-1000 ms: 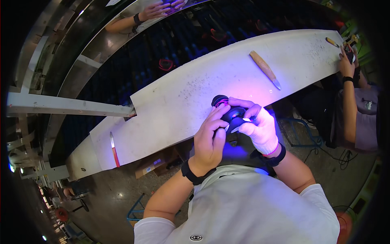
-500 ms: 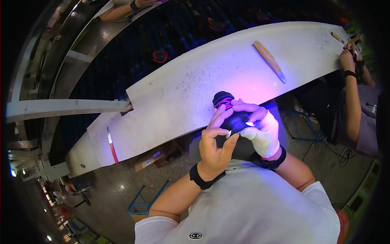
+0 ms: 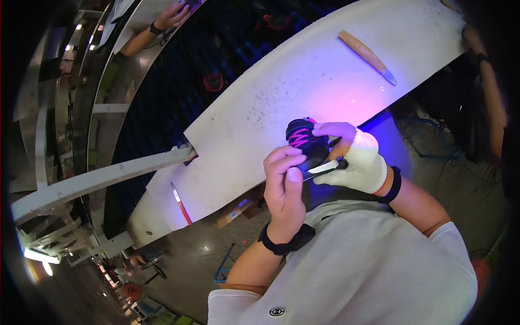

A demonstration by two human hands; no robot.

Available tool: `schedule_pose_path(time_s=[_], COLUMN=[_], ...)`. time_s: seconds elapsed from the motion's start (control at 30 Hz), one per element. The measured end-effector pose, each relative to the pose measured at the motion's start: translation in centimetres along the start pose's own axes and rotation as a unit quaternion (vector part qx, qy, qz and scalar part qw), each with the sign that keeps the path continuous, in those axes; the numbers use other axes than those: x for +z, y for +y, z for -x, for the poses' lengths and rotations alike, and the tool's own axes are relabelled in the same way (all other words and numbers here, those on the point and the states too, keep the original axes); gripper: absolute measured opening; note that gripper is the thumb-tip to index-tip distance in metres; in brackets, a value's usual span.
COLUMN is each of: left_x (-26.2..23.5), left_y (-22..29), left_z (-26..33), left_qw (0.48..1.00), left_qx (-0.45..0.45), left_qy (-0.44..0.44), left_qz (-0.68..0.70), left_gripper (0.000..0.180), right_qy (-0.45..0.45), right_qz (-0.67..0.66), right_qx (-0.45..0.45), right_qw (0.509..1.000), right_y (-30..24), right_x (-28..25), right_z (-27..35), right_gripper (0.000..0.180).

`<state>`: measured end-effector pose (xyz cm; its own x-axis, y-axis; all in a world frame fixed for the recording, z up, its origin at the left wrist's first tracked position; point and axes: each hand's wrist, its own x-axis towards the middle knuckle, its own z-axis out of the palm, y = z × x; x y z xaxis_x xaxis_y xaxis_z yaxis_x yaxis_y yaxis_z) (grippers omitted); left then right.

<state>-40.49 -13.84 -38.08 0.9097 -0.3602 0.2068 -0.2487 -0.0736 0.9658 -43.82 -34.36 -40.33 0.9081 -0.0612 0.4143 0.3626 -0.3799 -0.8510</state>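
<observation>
Shoe (image 3: 304,142) drawn closer; both hands' fingers (image 3: 287,162) gripping.

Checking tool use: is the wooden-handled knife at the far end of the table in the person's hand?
No. The wooden-handled knife lies alone on the white table, away from both hands.

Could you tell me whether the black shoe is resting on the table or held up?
Held up: the black shoe sits between the left hand and gloved right hand, at the table edge.
</observation>
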Motion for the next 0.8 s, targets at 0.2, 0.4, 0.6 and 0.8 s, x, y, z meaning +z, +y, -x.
schedule_pose_path(time_s=[0.2,0.4,0.6,0.8], left_x=[-3.6,-4.4,-6.5,-5.0], left_y=[0.7,-0.9,-1.2,0.0], left_z=[-1.8,-1.6,-0.4,-0.4], left_qw=[0.989,0.986,0.988,0.966], left_qx=[0.018,0.039,-0.032,-0.223], left_qy=[-0.125,-0.146,-0.144,-0.083], left_qz=[-0.070,-0.074,-0.033,-0.099], left_gripper=[0.034,0.048,0.055,0.092], right_qy=[-0.042,-0.053,-0.041,-0.022], right_qz=[0.078,0.101,0.028,0.084], right_qx=[-0.097,-0.147,-0.131,-0.143], right_qw=[0.991,0.983,0.990,0.986], right_y=[2.1,3.3,4.3,5.1], right_x=[0.7,1.0,3.2,5.5], right_z=[-0.3,-0.7,-1.2,0.1], right_gripper=[0.037,0.040,0.047,0.051])
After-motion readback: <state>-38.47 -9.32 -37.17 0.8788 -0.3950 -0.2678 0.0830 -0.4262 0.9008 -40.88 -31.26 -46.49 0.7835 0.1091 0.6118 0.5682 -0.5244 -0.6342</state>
